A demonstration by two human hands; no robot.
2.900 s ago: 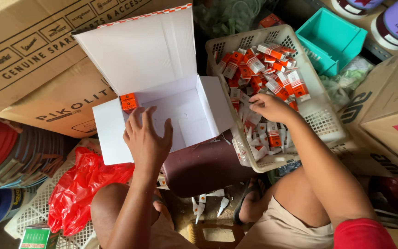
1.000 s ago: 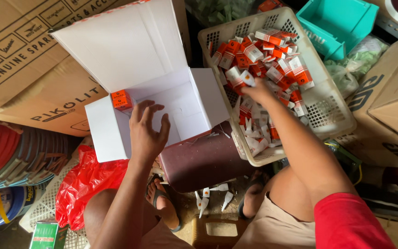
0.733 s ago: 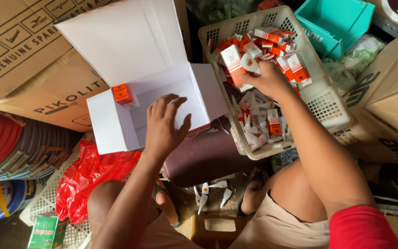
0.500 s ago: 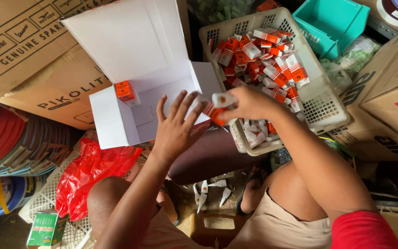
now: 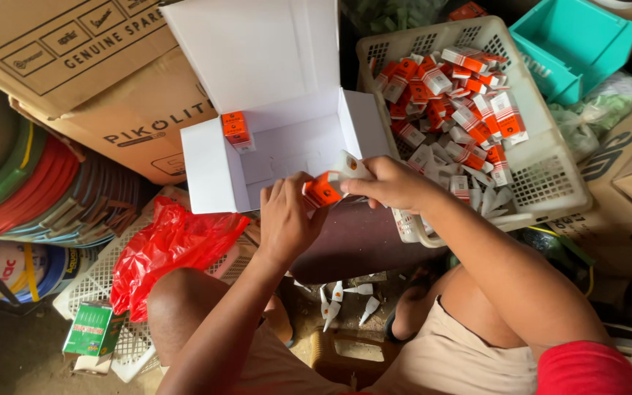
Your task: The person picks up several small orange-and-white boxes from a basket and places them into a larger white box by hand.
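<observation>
Leaning against the far left wall are big brown cardboard cartons, and in front of them an open white box is standing with its lid tipped up and back. A small orange packet is sitting inside it at the far left corner. To the right, a cream plastic basket is lying heaped with small orange-and-white packets, and a teal plastic bin is sitting beyond it at the far right. At the near left, a red plastic bag is lying crumpled on a white lattice tray, with a green packet near its edge.

Over the near edge of the white box, the two hands are meeting. The left hand is curling its fingers onto the orange end of a small orange-and-white carton, while the right hand is pinching the white end of the same carton between thumb and fingers. The carton is being held in the air, just near the box's front wall.
</observation>
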